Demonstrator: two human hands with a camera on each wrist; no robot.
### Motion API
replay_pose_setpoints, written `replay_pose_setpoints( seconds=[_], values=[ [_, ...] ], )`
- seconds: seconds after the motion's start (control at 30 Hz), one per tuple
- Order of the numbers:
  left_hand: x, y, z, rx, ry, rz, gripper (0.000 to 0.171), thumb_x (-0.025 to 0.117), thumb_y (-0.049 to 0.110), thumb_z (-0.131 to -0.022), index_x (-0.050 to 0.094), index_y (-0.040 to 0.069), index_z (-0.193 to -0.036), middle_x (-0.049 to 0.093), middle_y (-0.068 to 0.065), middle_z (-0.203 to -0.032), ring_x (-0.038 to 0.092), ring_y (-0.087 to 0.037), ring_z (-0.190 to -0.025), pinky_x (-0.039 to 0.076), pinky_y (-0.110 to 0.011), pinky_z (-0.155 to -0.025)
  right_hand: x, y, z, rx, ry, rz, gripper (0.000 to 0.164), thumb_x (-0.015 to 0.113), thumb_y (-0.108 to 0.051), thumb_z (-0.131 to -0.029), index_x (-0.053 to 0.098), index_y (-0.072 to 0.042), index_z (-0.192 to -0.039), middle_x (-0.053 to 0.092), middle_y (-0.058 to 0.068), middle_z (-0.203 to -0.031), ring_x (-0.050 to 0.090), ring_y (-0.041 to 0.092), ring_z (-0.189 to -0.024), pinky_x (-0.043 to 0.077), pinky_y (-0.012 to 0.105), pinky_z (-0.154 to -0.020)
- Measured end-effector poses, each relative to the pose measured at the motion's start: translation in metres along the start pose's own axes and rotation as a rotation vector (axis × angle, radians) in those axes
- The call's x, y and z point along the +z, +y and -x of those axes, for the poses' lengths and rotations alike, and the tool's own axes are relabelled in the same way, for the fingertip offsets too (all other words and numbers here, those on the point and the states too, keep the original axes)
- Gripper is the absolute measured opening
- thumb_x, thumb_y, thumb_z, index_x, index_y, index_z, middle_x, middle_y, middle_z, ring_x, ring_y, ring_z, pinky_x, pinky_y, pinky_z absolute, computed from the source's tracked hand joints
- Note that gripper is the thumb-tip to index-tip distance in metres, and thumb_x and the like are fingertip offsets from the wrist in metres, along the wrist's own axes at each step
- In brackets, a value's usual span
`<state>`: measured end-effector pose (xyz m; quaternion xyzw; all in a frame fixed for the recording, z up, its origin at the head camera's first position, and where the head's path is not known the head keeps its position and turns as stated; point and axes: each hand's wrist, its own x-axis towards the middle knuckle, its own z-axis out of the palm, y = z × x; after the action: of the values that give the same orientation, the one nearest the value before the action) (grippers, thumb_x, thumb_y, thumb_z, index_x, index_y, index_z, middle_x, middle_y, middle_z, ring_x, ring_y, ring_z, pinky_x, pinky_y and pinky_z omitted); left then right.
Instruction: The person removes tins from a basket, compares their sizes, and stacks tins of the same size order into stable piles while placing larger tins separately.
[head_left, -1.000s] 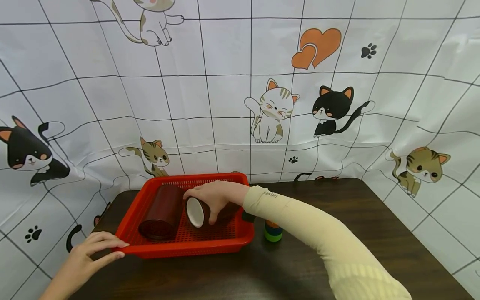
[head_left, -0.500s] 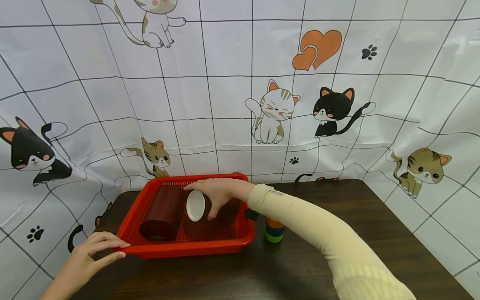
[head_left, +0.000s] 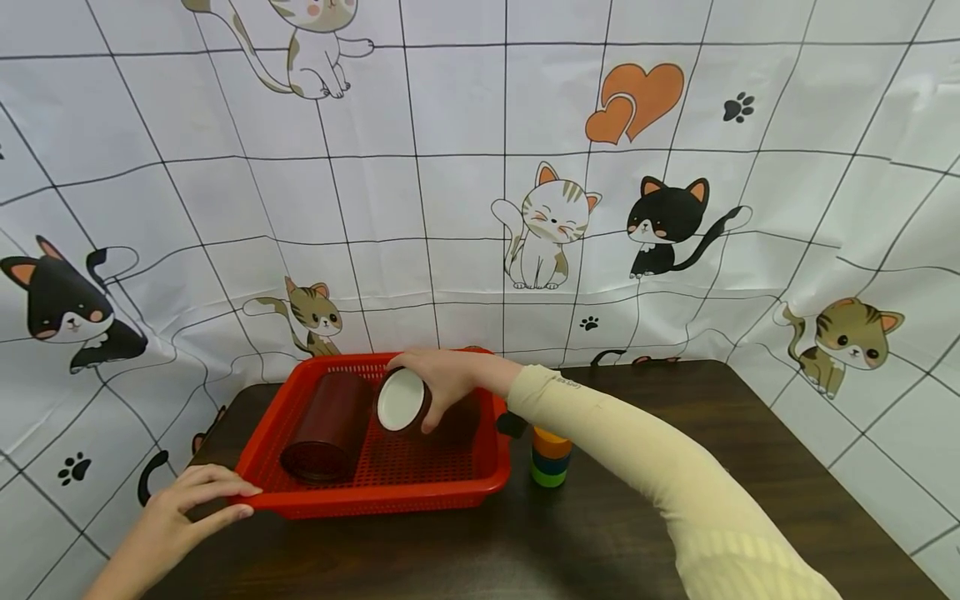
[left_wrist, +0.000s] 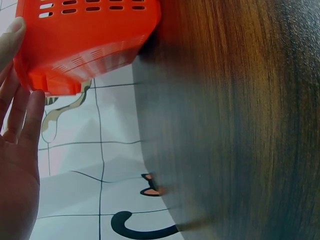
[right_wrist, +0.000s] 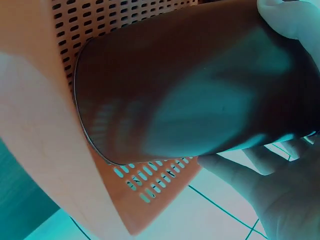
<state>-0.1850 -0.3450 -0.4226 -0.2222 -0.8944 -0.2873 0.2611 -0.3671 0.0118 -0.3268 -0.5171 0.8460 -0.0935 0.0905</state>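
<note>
My right hand [head_left: 442,375] holds a dark brown cylindrical canister [right_wrist: 185,90] inside the red plastic basket [head_left: 390,496]. The canister's white round end tilts upward toward the head camera, and its other end lies low by the basket's right side. In the right wrist view the thumb is on one side of the canister and the fingers on the other. A second dark brown cylinder [head_left: 330,425] lies on its side in the basket's left half. At the front left corner, my left hand [head_left: 180,508] pinches the basket rim between thumb and fingers.
A small stack of orange, blue and green pieces [head_left: 551,458] stands right of the basket, partly behind the right sleeve. The dark wooden table [head_left: 720,450] extends to the right. A cat-patterned white sheet [head_left: 457,200] hangs behind the table.
The white end of the right canister has risen and turned more upward, and the right hand has shifted slightly back and right with it. The left hand has stayed at the basket corner.
</note>
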Motion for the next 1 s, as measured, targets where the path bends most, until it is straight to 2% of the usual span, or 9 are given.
replay_pose_setpoints(
  seconds=[0.17,0.5,0.73,1.0],
  values=[
    [0.000,0.001,0.001,-0.016,-0.006,0.008,0.040,0.087,0.001,-0.066,0.077,0.026,-0.097,0.062,0.018,-0.097,0.048,0.012,-0.091,0.039,-0.004,-0.075,0.004,0.004,0.002,-0.014,0.028,-0.074,0.095,0.089,-0.031,-0.069,0.036,-0.006,-0.144,0.048,0.004,-0.139,0.047,0.015,-0.125,0.042,0.025,-0.105],
    [0.001,-0.001,0.000,-0.012,0.000,0.010,0.040,0.087,0.001,-0.066,0.077,0.025,-0.096,0.062,0.017,-0.098,0.049,0.013,-0.092,0.037,-0.002,-0.077,0.008,0.007,0.007,0.009,0.058,-0.198,0.098,0.089,-0.025,-0.070,0.030,-0.007,-0.146,0.049,0.003,-0.139,0.049,0.013,-0.123,0.044,0.025,-0.103],
    [0.001,-0.002,0.001,-0.009,0.006,0.002,0.040,0.087,0.001,-0.065,0.077,0.024,-0.096,0.062,0.017,-0.098,0.048,0.012,-0.092,0.037,-0.003,-0.076,0.011,0.011,0.007,-0.015,0.082,-0.212,0.099,0.090,-0.026,-0.070,0.031,-0.010,-0.148,0.049,0.001,-0.141,0.048,0.013,-0.125,0.043,0.028,-0.106],
    [0.001,-0.002,0.001,-0.030,-0.006,-0.010,0.040,0.088,0.003,-0.066,0.077,0.026,-0.097,0.061,0.019,-0.098,0.047,0.013,-0.092,0.038,-0.003,-0.075,0.005,0.012,0.015,0.055,0.128,-0.225,0.102,0.089,-0.031,-0.070,0.030,-0.011,-0.151,0.050,0.001,-0.143,0.051,0.014,-0.124,0.044,0.029,-0.104]
  ],
)
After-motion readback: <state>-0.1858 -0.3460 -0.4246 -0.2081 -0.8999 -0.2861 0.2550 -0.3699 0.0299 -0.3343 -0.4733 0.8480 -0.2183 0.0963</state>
